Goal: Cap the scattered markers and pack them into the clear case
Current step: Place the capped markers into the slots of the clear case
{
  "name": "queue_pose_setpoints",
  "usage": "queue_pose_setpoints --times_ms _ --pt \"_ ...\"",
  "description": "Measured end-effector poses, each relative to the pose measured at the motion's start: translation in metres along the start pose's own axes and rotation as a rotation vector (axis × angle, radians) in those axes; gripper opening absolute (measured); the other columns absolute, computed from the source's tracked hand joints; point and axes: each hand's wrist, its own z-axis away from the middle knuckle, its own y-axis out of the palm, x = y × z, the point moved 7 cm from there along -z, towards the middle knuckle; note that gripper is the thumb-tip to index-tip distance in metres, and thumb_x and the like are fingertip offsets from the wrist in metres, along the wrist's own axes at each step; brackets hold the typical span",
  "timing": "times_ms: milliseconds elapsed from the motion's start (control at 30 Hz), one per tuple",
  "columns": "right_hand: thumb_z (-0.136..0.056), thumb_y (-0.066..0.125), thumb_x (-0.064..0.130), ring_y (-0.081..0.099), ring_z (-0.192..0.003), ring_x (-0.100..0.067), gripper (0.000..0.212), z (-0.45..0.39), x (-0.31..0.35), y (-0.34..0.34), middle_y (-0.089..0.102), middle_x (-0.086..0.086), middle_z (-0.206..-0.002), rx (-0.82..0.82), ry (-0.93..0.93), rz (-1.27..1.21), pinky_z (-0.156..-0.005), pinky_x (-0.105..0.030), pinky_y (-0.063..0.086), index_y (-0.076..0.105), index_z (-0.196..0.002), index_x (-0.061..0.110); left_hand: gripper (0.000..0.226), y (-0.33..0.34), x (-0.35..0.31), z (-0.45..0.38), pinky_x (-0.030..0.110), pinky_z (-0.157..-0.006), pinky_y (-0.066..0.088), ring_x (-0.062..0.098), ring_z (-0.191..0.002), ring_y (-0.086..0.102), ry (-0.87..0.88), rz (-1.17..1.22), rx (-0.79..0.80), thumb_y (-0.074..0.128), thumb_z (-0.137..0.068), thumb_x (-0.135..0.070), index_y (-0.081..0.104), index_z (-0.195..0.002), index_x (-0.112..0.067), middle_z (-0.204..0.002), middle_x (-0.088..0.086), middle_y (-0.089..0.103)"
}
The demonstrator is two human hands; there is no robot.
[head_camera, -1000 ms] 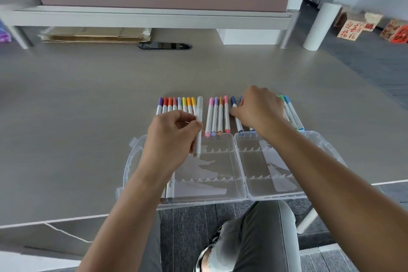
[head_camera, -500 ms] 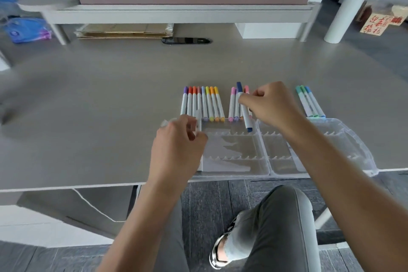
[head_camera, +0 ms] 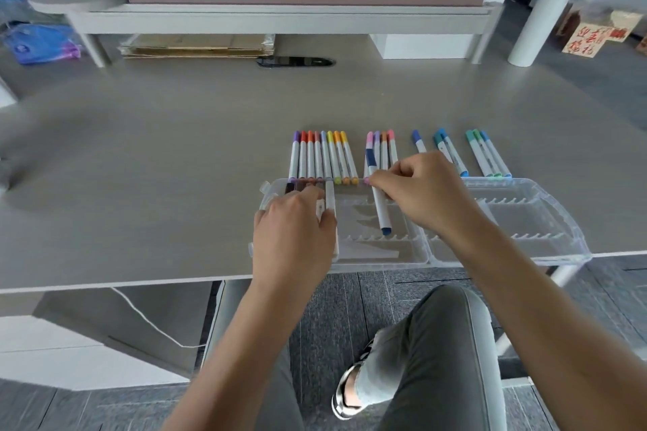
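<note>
Clear glossy plastic case (head_camera: 546,220), smooth white plastic markers (head_camera: 325,157) w/ coloured caps, matt grey tabletop (head_camera: 157,168).

I see flattened cardboard (head_camera: 196,45) under the grey shelf (head_camera: 280,16), a blue bag (head_camera: 38,44) far left, a white cylinder (head_camera: 537,28) right.

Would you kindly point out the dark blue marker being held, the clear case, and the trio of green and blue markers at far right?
dark blue marker (head_camera: 381,212), head view, on its white barrel.
clear case (head_camera: 546,217), head view, on the right half's floor.
trio of markers (head_camera: 487,156), head view, on the middle marker's barrel.
</note>
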Motion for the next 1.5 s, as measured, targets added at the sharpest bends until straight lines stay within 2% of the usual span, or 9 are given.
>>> queue_pose_setpoints --times_ms 233,333,433,733,833,1100,1233,1333,1500 --pt "-0.089 0.073 0.033 0.054 -0.046 -0.011 0.037 0.014 0.007 0.013 0.069 -0.012 -0.062 0.050 -0.017 0.013 -0.055 -0.029 0.045 0.073 -0.069 0.002 0.029 0.005 0.000 0.005 0.038 -0.090 0.040 0.023 -0.100 0.058 0.102 -0.108 -0.014 0.053 -0.100 -0.033 0.070 -0.123 -0.031 -0.101 -0.004 0.068" --pt "-0.091 0.074 0.030 0.057 -0.046 0.004 0.040 0.017 0.008 0.019 0.068 -0.016 -0.062 0.072 -0.001 0.036 -0.057 -0.026 0.046 0.072 -0.069 -0.003 0.029 0.006 0.000 0.005 0.039 -0.090 0.040 0.024 -0.103 0.057 0.120 -0.163 0.005 0.050 -0.101 -0.036 0.069 -0.123 -0.034 -0.102 -0.005 0.066" --pt "-0.088 0.077 0.029 0.049 -0.045 0.013 0.039 0.018 0.009 0.023 0.059 0.007 -0.046 0.071 0.026 0.074 -0.060 -0.029 0.049 0.071 -0.066 -0.002 0.028 0.007 0.000 0.007 0.038 -0.089 0.040 0.024 -0.103 0.054 0.157 -0.235 0.044 0.046 -0.102 -0.038 0.069 -0.119 -0.035 -0.102 -0.004 0.062" --pt "-0.089 0.077 0.040 0.050 -0.044 0.007 0.043 0.017 0.015 0.039 0.064 0.002 -0.050 0.101 0.000 0.229 -0.061 -0.029 0.048 0.076 -0.068 0.003 0.025 -0.013 0.016 0.011 0.043 -0.084 0.052 0.020 -0.090 0.062 0.100 0.123 0.023 0.053 -0.101 -0.029 0.070 -0.119 -0.024 -0.098 -0.006 0.069" --pt "-0.090 0.077 0.043 0.058 -0.051 -0.008 0.041 0.017 0.013 0.043 0.062 0.003 -0.048 0.111 0.002 0.244 -0.062 -0.029 0.047 0.076 -0.064 0.010 0.023 -0.017 0.021 0.014 0.042 -0.084 0.052 0.017 -0.086 0.062 0.082 0.155 0.010 0.054 -0.100 -0.029 0.071 -0.115 -0.025 -0.095 -0.009 0.068" --pt "-0.091 0.078 0.035 0.054 -0.056 0.012 0.027 0.016 0.009 0.043 0.067 0.013 -0.056 0.169 -0.011 0.198 -0.072 -0.030 0.051 0.081 -0.074 0.015 0.032 -0.010 0.020 0.018 0.040 -0.092 0.046 0.020 -0.106 0.054 0.150 0.035 0.013 0.059 -0.098 -0.031 0.068 -0.128 -0.027 -0.101 -0.006 0.061" --pt "-0.090 0.078 0.041 0.070 -0.061 -0.007 0.021 0.019 0.008 0.044 0.074 0.009 -0.065 0.187 -0.030 0.161 -0.070 -0.035 0.060 0.081 -0.080 0.022 0.030 -0.004 0.018 0.023 0.040 -0.088 0.043 0.024 -0.111 0.047 0.215 -0.064 -0.030 0.063 -0.094 -0.024 0.071 -0.123 -0.026 -0.110 -0.003 0.058" --pt "-0.090 0.077 0.042 0.066 -0.058 -0.008 0.023 0.020 0.008 0.043 0.073 0.007 -0.066 0.149 -0.057 0.189 -0.062 -0.030 0.051 0.081 -0.081 0.022 0.022 -0.001 0.018 0.026 0.039 -0.082 0.040 0.023 -0.107 0.049 0.242 -0.074 -0.071 0.066 -0.091 -0.021 0.075 -0.111 -0.024 -0.109 -0.004 0.060" --pt "-0.092 0.076 0.040 0.069 -0.063 -0.010 0.019 0.025 0.005 0.044 0.073 0.007 -0.068 0.094 -0.061 0.149 -0.070 -0.037 0.061 0.081 -0.083 0.024 0.021 0.001 0.017 0.030 0.040 -0.082 0.043 0.022 -0.108 0.051 0.262 -0.094 -0.090 0.062 -0.093 -0.022 0.075 -0.109 -0.024 -0.111 -0.005 0.060"
